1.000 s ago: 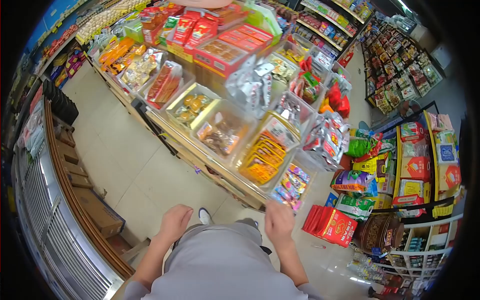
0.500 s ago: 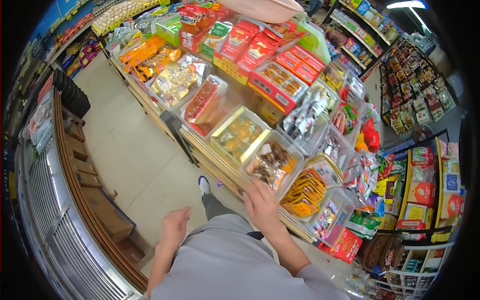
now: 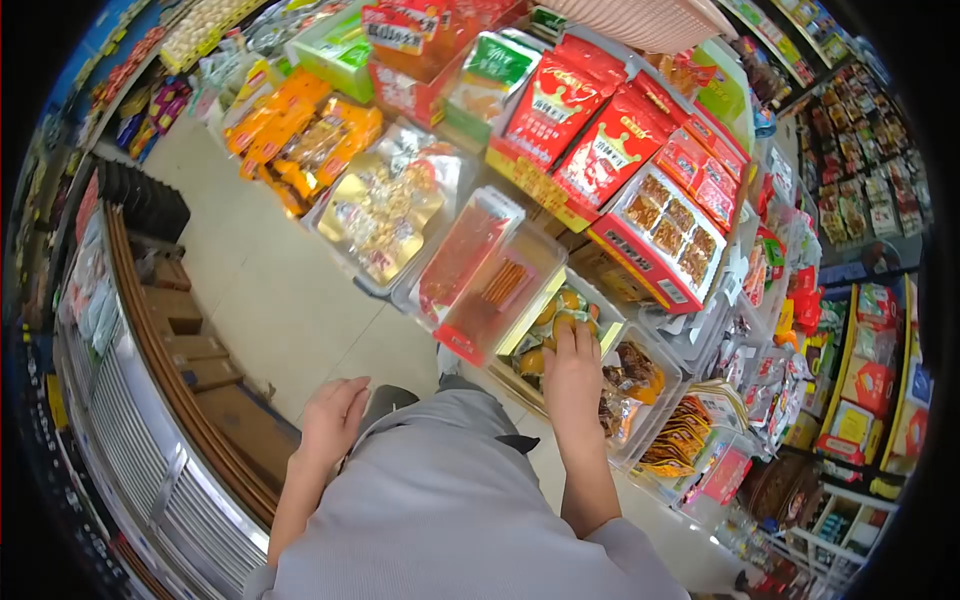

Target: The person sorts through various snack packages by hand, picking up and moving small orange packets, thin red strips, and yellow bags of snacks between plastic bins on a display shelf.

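Note:
My right hand (image 3: 573, 378) reaches over the near edge of a clear plastic bin (image 3: 517, 377) of round yellow-brown packaged snacks (image 3: 568, 303). Its fingers are stretched downward with the tips at the snacks, and no snack is lifted. My left hand (image 3: 336, 418) hangs in the air at my left side, fingers loosely extended, holding nothing. Left of the snack bin is a bin (image 3: 455, 345) with a red packet and thin brown sticks. To its right stands a bin of dark wrapped snacks (image 3: 632, 375), then one of orange-yellow packets (image 3: 678, 440).
Red snack bags (image 3: 553, 105) and an open red box of brown squares (image 3: 672, 228) stand behind the bins. A pink basket (image 3: 650, 22) sits above them. At left are a slatted metal unit (image 3: 165, 470) and cardboard boxes (image 3: 240, 425); tiled floor (image 3: 260, 290) lies between.
My right hand has moved from the stand's front edge to the round snacks. The view has come closer to the display as I stepped and leaned nearer. My left hand stays at my side.

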Demonstrator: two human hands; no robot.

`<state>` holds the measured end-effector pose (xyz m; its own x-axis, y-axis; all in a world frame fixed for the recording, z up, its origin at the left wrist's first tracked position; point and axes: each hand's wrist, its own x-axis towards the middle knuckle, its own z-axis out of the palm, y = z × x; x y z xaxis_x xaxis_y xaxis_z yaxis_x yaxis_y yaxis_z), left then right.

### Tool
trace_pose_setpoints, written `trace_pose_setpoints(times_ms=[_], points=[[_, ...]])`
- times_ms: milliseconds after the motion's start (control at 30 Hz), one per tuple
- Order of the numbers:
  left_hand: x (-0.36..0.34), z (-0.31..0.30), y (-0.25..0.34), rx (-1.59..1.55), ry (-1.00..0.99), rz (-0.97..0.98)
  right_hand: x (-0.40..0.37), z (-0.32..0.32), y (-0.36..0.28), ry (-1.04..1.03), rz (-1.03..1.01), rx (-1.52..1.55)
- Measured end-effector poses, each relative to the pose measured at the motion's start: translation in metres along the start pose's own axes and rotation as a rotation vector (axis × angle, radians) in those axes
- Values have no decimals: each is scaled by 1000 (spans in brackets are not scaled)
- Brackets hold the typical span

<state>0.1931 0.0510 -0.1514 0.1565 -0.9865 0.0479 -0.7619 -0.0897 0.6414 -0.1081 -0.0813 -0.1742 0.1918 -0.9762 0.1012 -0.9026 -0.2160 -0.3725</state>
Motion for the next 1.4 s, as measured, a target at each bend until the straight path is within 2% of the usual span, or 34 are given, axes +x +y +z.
trace_pose_setpoints(times_ms=[100, 200, 333, 433, 600, 700, 800, 900, 1000, 1133, 1233, 1333, 1400], points=[[24, 0, -13, -74, -85, 50, 12, 2, 0, -25, 22, -58], [53, 2, -23, -106, -130, 259, 21, 7, -1, -2, 46, -165], [89, -13, -34, -143, -228, 368, 22, 4, -11, 13, 117, -115], [114, -32, -46, -171, -260, 434, 14, -19, -32, 102, 211, -156], [142, -53, -72, -180, -292, 557, 5, -17, -53, 272, 398, -191], [149, -60, -86, -189, -313, 561, 10, -5, -52, 322, 383, -205], [152, -65, -95, -205, -331, 554, 27, 17, -33, 321, 450, -174], [156, -67, -96, -186, -330, 586, 30, 19, -38, 298, 432, -211], [158, -60, -93, -176, -289, 614, 16, 26, -37, 301, 468, -98], [158, -53, -80, -149, -283, 648, -3, 27, -47, 276, 410, -77], [159, -52, -70, -138, -293, 635, -3, 17, -71, 345, 267, -26], [161, -50, -64, -120, -294, 614, 6, -6, -107, 240, 105, 281], [160, -48, -60, -99, -293, 607, 9, -11, -119, 124, -32, 257]])
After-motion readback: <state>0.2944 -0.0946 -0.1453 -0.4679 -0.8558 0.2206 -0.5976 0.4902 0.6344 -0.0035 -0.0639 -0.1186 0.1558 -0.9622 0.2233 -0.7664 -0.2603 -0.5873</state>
